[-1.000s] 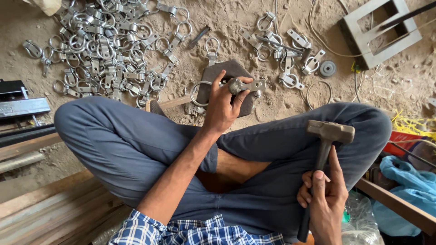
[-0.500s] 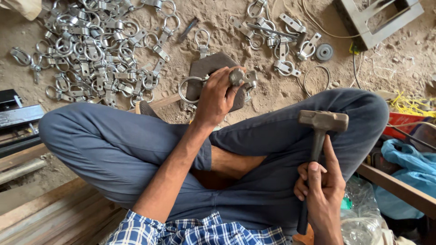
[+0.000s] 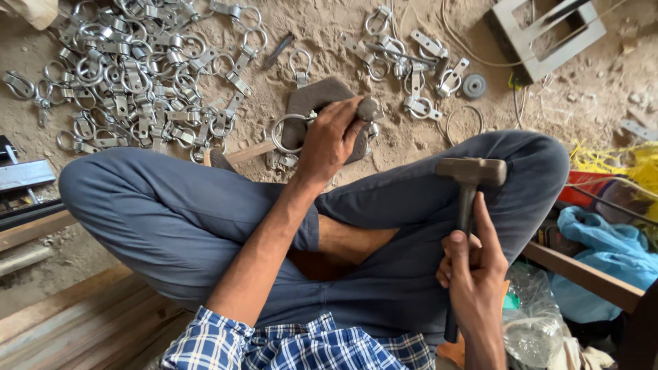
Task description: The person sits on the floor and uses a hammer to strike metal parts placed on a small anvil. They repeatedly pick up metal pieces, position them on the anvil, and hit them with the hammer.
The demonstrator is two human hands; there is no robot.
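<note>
On the anvil block [image 3: 312, 103], the left hand [image 3: 329, 140] pins a ring fitting [image 3: 288, 131] (hammer [image 3: 469, 185] raised).

One head-worn view looks steeply down, close over crossed legs [image 3: 205, 226] toward the sandy floor [image 3: 329, 41] ahead

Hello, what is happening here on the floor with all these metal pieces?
A person sits cross-legged on sandy ground. The left hand presses a small metal ring fitting onto a dark metal block in front of the knees. The right hand holds a hammer upright above the right leg, not touching the block. A large heap of similar ring fittings lies to the left, and a smaller group lies behind the block.
</note>
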